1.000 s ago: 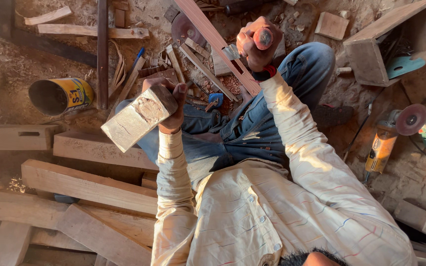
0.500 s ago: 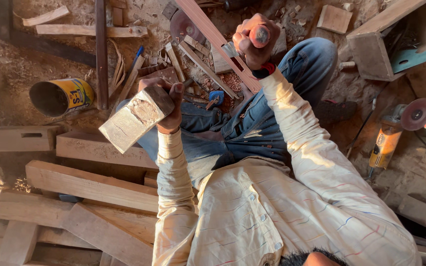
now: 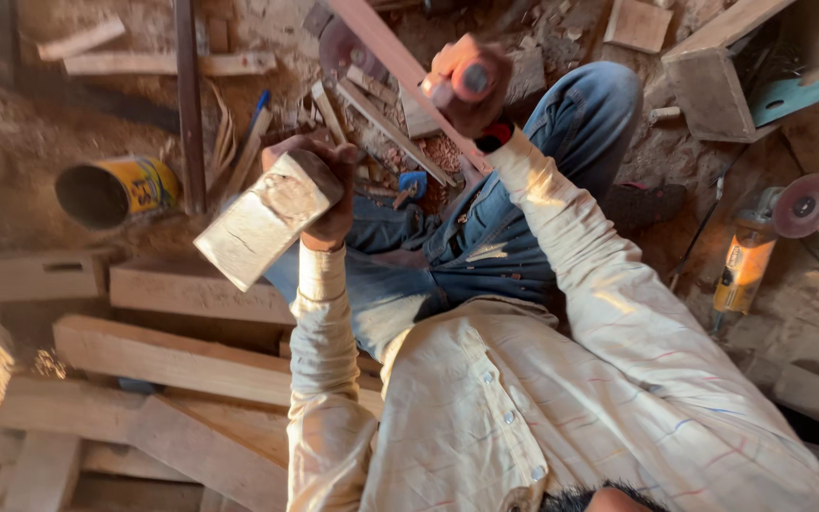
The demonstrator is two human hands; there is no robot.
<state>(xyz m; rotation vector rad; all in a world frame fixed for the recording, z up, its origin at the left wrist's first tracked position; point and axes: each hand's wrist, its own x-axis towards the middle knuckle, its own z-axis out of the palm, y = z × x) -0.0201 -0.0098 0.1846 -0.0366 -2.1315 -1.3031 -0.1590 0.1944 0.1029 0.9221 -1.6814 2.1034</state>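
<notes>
Wooden block [image 3: 263, 223] is gripped raised in the left hand [image 3: 329, 194], beside it a tool handle [image 3: 462, 83] clenched in the right hand [image 3: 471, 90] for striking.

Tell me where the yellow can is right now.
In the head view the yellow can lies on its side on the dirt at the left, beside a dark upright bar and left of the wooden block in the left hand.

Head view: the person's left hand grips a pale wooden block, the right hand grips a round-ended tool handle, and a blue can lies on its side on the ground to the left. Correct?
Not quite. In the head view the can is yellow, not blue. The rest stands: the left hand grips the wooden block, the right hand a round-ended handle, and the can lies on its side.
</notes>
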